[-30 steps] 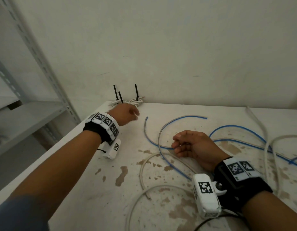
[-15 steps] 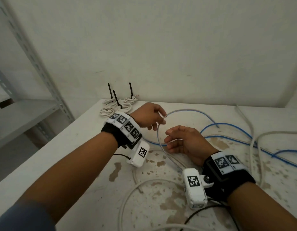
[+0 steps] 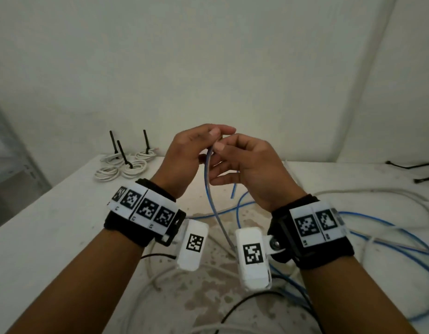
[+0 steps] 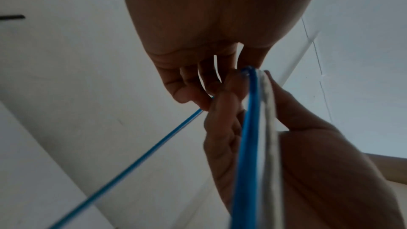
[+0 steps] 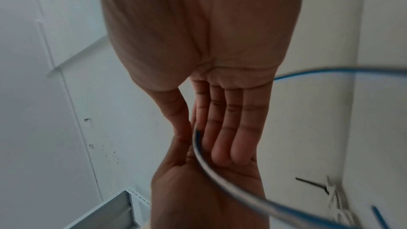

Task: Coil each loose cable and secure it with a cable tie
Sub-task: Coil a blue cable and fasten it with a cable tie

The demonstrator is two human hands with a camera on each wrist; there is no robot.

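Left worktop [image 3: 64, 225] bare, hand passes freely. Loose cables [image 3: 389, 237] clutter centre and right; tied coils [image 3: 126, 165] block the far-left corner.

blue cable [image 3: 210, 189]: thin, pinched up between both hands, hanging down between the wrists in a loose bend.
loose cables [image 3: 387, 239]: blue and white strands sprawled below and right of the right hand.
coiled cables [image 3: 123, 165]: white, tied with black cable ties, far left of the left hand.
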